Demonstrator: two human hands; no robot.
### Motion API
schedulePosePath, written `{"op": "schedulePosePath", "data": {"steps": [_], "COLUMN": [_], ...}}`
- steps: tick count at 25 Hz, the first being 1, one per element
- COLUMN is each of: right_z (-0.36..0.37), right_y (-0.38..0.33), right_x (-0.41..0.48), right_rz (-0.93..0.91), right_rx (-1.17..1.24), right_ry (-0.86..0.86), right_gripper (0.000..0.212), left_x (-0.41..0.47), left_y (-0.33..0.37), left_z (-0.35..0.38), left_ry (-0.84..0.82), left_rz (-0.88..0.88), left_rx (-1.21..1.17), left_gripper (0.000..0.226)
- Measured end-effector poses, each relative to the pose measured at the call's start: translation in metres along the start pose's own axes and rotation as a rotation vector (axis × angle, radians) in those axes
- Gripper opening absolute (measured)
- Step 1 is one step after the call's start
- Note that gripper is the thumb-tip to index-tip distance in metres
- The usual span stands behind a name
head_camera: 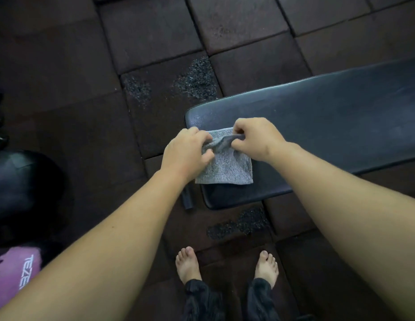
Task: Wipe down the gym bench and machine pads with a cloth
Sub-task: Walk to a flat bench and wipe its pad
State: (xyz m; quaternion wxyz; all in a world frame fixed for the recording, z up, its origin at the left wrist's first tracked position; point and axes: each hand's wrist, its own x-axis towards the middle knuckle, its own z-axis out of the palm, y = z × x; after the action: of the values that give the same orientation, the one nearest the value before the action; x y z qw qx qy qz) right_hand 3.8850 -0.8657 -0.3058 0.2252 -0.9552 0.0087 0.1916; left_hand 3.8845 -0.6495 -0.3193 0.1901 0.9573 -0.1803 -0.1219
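My forearms (104, 251) reach out; left hand (185, 154) and right hand (255, 140) pinch the cloth (227, 169) on the bench (317, 117). Advise folding flat, then wiping.

Arms: the left forearm (109, 239), at 7 o'clock, and the right forearm (352, 205), at 4 o'clock, are uncovered along their whole visible length. The left hand (185, 151) and right hand (255, 137), just above centre, are bare.

Legs: at 6 o'clock, the left trouser leg (202, 300) and right trouser leg (259, 300) are black, with a fuzzy surface and cuffs gathered at the ankle.

Feet: the left foot (187, 265) and right foot (266, 268) are bare, toes uncovered.

At 8 o'clock, purple fabric (14, 272) carries white lettering beginning "TEZE". Whether it is worn cannot be determined.
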Motion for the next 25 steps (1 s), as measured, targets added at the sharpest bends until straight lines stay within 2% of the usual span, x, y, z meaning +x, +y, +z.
{"op": "schedulePosePath", "data": {"steps": [2,5,7,8,10,12,15,16,19,23,25], "right_z": [-0.007,0.001,0.012,0.019,0.033,0.046,0.057,0.054,0.028,-0.006,-0.011], "right_y": [-0.002,-0.004,-0.004,-0.002,0.006,0.017,0.02,0.016,0.0,0.0,-0.002], "right_x": [0.016,0.019,-0.003,-0.019,-0.051,-0.072,-0.084,-0.082,-0.067,-0.009,0.014], "right_rz": [-0.001,-0.016,-0.131,-0.233,-0.381,-0.404,-0.41,-0.416,-0.303,-0.022,0.022], "right_rx": [-0.015,-0.129,-0.115,-0.108,-0.162,-0.232,-0.223,-0.21,-0.143,0.104,0.006], "right_ry": [0.004,0.035,0.174,0.188,0.088,-0.027,0.001,-0.004,-0.123,0.042,0.075], "right_gripper": [0.013,0.038,0.041,0.038,0.039,0.039,0.019,0.014,0.005,0.012,0.018], "left_x": [0.018,0.021,0.001,-0.013,-0.039,-0.053,-0.062,-0.063,-0.059,-0.006,0.015], "left_y": [-0.002,-0.005,-0.007,-0.007,-0.012,-0.017,-0.022,-0.021,-0.015,-0.013,-0.013], "left_z": [-0.005,-0.005,-0.004,-0.003,0.001,0.008,0.021,0.022,0.014,-0.009,-0.014], "left_ry": [-0.009,-0.026,0.043,0.049,-0.031,-0.1,-0.019,0.002,0.028,0.095,0.04], "left_rz": [-0.022,-0.073,0.028,0.125,0.274,0.302,0.319,0.329,0.318,0.154,-0.023], "left_rx": [0.005,0.015,0.039,0.059,0.136,0.212,0.188,0.171,0.093,0.042,0.023], "left_gripper": [0.035,0.054,0.061,0.061,0.057,0.048,0.021,0.019,0.021,0.022,0.026]}}
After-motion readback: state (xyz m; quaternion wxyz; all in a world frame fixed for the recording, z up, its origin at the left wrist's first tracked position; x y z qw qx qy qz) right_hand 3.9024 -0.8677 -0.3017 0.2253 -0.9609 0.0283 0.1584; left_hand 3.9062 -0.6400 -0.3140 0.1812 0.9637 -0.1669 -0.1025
